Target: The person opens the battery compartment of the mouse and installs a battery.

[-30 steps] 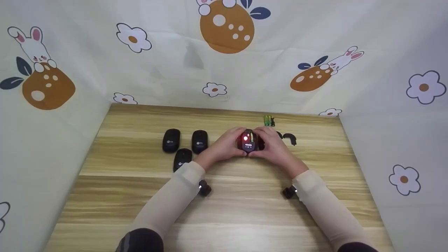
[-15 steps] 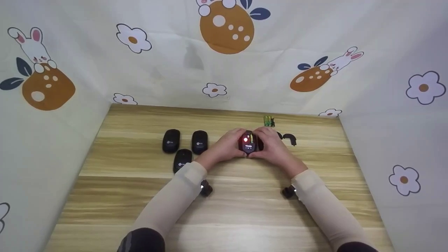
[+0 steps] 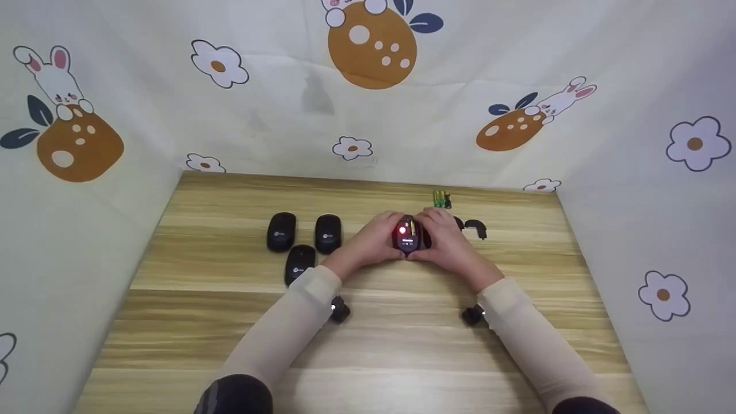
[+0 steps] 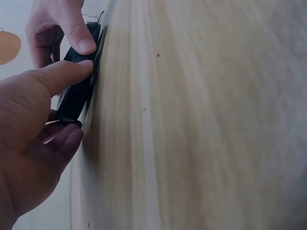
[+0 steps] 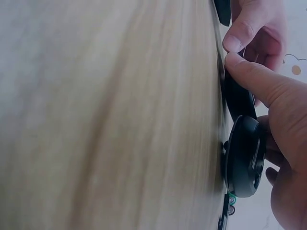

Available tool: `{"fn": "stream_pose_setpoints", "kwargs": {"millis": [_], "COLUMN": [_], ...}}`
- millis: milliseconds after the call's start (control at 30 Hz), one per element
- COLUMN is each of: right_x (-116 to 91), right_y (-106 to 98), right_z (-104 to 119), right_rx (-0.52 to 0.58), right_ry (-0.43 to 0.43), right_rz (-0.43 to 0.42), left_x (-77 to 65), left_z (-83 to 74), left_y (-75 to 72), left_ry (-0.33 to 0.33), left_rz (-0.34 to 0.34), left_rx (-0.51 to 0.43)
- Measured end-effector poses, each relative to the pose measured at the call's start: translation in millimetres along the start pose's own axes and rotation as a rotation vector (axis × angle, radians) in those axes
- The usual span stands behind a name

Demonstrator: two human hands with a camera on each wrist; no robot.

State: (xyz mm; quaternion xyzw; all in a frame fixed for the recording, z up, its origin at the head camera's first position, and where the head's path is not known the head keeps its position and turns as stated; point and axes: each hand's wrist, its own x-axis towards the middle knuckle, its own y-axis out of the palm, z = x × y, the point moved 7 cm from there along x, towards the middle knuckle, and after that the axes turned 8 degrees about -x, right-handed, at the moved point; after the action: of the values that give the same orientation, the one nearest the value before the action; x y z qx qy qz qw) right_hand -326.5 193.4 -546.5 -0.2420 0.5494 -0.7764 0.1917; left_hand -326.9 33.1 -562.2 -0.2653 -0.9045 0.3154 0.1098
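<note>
In the head view, a black computer mouse (image 3: 407, 237) is held underside up. A red light glows on its belly, and a yellowish battery lies in its uncovered slot. My left hand (image 3: 375, 238) grips its left side, and my right hand (image 3: 447, 237) holds the right side. Both thumbs meet at its near end; in the left wrist view the mouse (image 4: 76, 91) shows edge-on between the hands, close to the tabletop. Beside my right fingers, partly hidden by them in the head view, another black mouse (image 5: 244, 155) stands on the table.
Three black mice (image 3: 282, 232) rest on the wooden table (image 3: 368, 322) to the left. Small green batteries (image 3: 440, 199) and a dark piece lie at the back. A curved black cover (image 3: 476, 227) sits right of my right hand. Patterned cloth (image 3: 259, 115) surrounds the table.
The held mouse has shifted very slightly toward me and its far end now sits a little lower in view. Both hands keep their grip; the other things have not moved.
</note>
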Motion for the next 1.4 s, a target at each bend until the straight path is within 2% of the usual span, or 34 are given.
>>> {"fn": "stream_pose_setpoints", "kwargs": {"millis": [400,767,900,1100,1400], "right_x": [-3,-7,-7,-2,9], "right_y": [-3,-8,-11,-10,-1], "right_z": [1,6,13,30,59], "right_rx": [0.073,0.191,0.245,0.318,0.311], "right_ry": [-0.002,0.011,0.022,0.022,-0.012], "right_rz": [-0.015,-0.065,-0.09,-0.12,-0.112], "left_x": [-4.3,-11.7,-18.8,-35.3,-66.4], "left_z": [2.2,2.8,3.2,2.8,14.2], "left_y": [-1.0,-11.3,-20.1,-40.8,-74.9], "left_ry": [-0.024,-0.022,-0.019,-0.002,0.012], "left_rz": [-0.004,-0.018,-0.035,-0.109,-0.176], "left_rx": [-0.009,-0.014,-0.012,0.003,-0.011]}}
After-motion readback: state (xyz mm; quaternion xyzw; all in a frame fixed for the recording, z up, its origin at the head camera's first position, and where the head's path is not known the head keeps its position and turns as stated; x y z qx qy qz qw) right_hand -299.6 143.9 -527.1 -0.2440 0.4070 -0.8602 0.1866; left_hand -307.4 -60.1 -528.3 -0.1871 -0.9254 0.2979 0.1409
